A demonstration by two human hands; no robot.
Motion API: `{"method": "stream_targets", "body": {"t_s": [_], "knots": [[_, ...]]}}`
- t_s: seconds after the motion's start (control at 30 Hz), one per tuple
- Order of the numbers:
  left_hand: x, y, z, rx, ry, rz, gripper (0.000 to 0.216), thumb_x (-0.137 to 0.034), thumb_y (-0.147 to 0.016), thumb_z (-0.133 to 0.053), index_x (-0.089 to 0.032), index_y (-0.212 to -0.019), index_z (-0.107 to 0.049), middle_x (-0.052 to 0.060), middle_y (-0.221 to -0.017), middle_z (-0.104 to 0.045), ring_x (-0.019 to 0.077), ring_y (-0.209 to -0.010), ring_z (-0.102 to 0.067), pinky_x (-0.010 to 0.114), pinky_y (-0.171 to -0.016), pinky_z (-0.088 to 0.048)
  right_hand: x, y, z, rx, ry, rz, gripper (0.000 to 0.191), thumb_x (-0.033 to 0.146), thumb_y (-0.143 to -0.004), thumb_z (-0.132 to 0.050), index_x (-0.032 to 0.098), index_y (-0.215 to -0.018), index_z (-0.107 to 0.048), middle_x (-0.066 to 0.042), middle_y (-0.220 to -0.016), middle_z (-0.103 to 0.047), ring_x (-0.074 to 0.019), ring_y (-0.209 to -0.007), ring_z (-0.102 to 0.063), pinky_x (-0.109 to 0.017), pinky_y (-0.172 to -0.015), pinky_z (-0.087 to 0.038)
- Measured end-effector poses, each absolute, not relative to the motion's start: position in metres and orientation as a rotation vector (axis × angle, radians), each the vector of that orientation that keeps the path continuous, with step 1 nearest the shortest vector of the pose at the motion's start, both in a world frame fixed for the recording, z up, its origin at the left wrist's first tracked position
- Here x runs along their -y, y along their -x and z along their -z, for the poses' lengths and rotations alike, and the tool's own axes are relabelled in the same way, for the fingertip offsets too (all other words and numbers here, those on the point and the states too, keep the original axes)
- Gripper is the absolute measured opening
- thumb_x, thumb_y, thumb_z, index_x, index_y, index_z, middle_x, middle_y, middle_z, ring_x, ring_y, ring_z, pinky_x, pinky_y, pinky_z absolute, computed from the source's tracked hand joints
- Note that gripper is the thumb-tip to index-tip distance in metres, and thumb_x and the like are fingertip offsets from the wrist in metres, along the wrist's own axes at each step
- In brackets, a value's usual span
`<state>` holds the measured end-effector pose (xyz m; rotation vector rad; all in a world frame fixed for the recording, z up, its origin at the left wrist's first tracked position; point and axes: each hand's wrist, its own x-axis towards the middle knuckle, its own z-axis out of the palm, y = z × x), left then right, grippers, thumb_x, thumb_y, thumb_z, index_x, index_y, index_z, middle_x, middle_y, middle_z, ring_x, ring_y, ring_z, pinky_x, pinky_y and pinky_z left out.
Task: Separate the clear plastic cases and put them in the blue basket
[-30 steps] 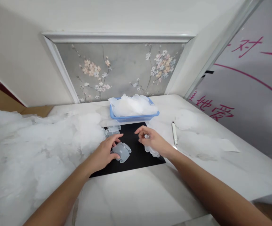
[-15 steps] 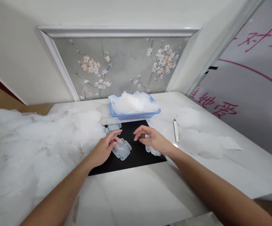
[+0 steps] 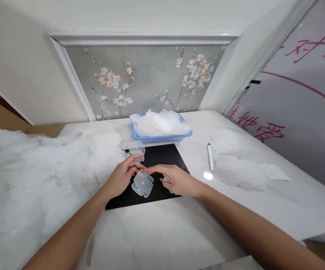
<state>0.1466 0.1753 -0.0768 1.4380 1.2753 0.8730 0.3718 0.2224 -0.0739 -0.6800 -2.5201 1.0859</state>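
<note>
A translucent plastic piece with a scalloped edge [image 3: 142,183] lies tilted over the black mat [image 3: 157,193] between my hands. My left hand [image 3: 121,176] is at its upper left, fingers stretched out and loosely apart, the fingertips close to its top corner. The index finger of my right hand [image 3: 179,180] points left to that same corner. Under the right palm, the thumb and curled fingers hold another translucent plastic piece [image 3: 166,178], mostly hidden. Behind my left fingers, more such plastic pieces [image 3: 137,149] lie at the mat's far left corner.
A blue basket [image 3: 162,139] heaped with translucent pieces stands behind the mat. A large pile of them [image 3: 52,172] covers the left of the table. To the right are a light-coloured utility knife [image 3: 210,158], another pile [image 3: 238,172] and a white card [image 3: 277,172].
My right hand has moved left and slightly down, bringing its piece along, and its index finger now reaches the middle piece. That piece has turned and shifted slightly left.
</note>
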Motion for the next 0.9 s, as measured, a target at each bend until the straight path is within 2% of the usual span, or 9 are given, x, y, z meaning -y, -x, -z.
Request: {"method": "stream_targets", "body": {"t_s": [0.1, 0.3, 0.37, 0.43, 0.5, 0.6, 0.7, 0.8, 0.9], "knots": [[-0.175, -0.147, 0.076, -1.287, -1.440, -0.862, 0.043, -0.035, -0.092, -0.042, -0.022, -0.133, -0.045, 0.009, -0.108, -0.066, 0.0181, -0.086, -0.061, 0.033, -0.079, -0.046, -0.221, -0.368, 0.078, 2.536, 0.615, -0.984, 0.056, -0.001, -0.073, -0.045, 0.025, -0.120, -0.059, -0.005, -0.118, -0.061, -0.0140, -0.081, -0.058, -0.025, -0.066, -0.045], [-0.174, -0.150, 0.073, -1.286, -1.406, -0.936, 0.048, -0.033, -0.083, -0.058, -0.023, -0.129, -0.048, 0.007, -0.101, -0.066, 0.0184, -0.086, -0.064, 0.032, -0.075, -0.050, -0.221, -0.368, 0.082, 2.564, 0.586, -0.943, 0.048, 0.002, -0.079, -0.051, 0.026, -0.120, -0.061, -0.005, -0.110, -0.062, -0.0142, -0.079, -0.059, -0.027, -0.069, -0.048], [-0.174, -0.153, 0.073, -1.298, -1.400, -0.969, 0.046, -0.032, -0.084, -0.056, -0.022, -0.128, -0.048, 0.006, -0.098, -0.066, 0.0185, -0.084, -0.065, 0.033, -0.075, -0.051, -0.220, -0.366, 0.083, 2.513, 0.559, -0.931, 0.033, 0.008, -0.082, -0.057, 0.025, -0.109, -0.066, -0.004, -0.099, -0.062, -0.0150, -0.079, -0.058, -0.028, -0.073, -0.047], [-0.175, -0.155, 0.074, -1.390, -1.515, -1.009, 0.039, -0.030, -0.087, -0.051, -0.022, -0.125, -0.051, 0.007, -0.103, -0.066, 0.0200, -0.091, -0.065, 0.037, -0.083, -0.050, -0.218, -0.363, 0.082, 2.371, 0.587, -0.977, 0.008, 0.021, -0.083, -0.064, 0.022, -0.090, -0.068, -0.004, -0.092, -0.060, -0.0157, -0.079, -0.056, -0.029, -0.072, -0.046], [-0.179, -0.154, 0.079, -1.572, -1.786, -1.015, 0.033, -0.026, -0.089, -0.049, -0.022, -0.121, -0.055, 0.009, -0.115, -0.064, 0.0244, -0.108, -0.061, 0.043, -0.097, -0.044, -0.217, -0.360, 0.078, 2.146, 0.701, -1.121, 0.017, 0.034, -0.083, -0.066, 0.020, -0.076, -0.062, -0.005, -0.091, -0.058, -0.0157, -0.079, -0.055, -0.028, -0.067, -0.045], [-0.187, -0.148, 0.088, -1.778, -2.183, -0.812, 0.029, -0.022, -0.088, -0.050, -0.020, -0.115, -0.061, 0.012, -0.125, -0.061, 0.0310, -0.121, -0.052, 0.048, -0.102, -0.036, -0.220, -0.360, 0.071, 1.777, 0.924, -1.497, 0.028, 0.045, -0.084, -0.062, 0.020, -0.076, -0.054, -0.002, -0.082, -0.060, -0.0126, -0.066, -0.052, -0.025, -0.058, -0.040], [-0.194, -0.143, 0.095, -1.824, -2.302, -0.618, 0.024, -0.022, -0.092, -0.044, -0.020, -0.102, -0.065, 0.013, -0.115, -0.065, 0.0307, -0.110, -0.058, 0.046, -0.094, -0.040, -0.225, -0.364, 0.064, 1.450, 1.032, -1.825, 0.030, 0.045, -0.076, -0.069, 0.020, -0.086, -0.058, 0.002, -0.070, -0.058, -0.0099, -0.056, -0.047, -0.022, -0.052, -0.036], [-0.193, -0.144, 0.094, -1.849, -2.311, -0.606, 0.026, -0.022, -0.093, -0.040, -0.019, -0.087, -0.065, 0.012, -0.104, -0.067, 0.0289, -0.099, -0.061, 0.044, -0.090, -0.041, -0.231, -0.369, 0.058, 1.230, 1.093, -1.977, 0.032, 0.033, -0.069, -0.072, 0.018, -0.095, -0.065, 0.001, -0.068, -0.059, -0.0094, -0.054, -0.048, -0.022, -0.049, -0.034], [-0.185, -0.150, 0.086, -1.851, -2.253, -0.703, 0.021, -0.022, -0.090, -0.042, -0.020, -0.087, -0.062, 0.010, -0.099, -0.068, 0.0266, -0.095, -0.062, 0.041, -0.087, -0.044, -0.235, -0.372, 0.055, 1.160, 1.103, -2.073, 0.041, 0.023, -0.064, -0.067, 0.016, -0.105, -0.067, 0.000, -0.067, -0.062, -0.0090, -0.050, -0.048, -0.022, -0.046, -0.033]]}}
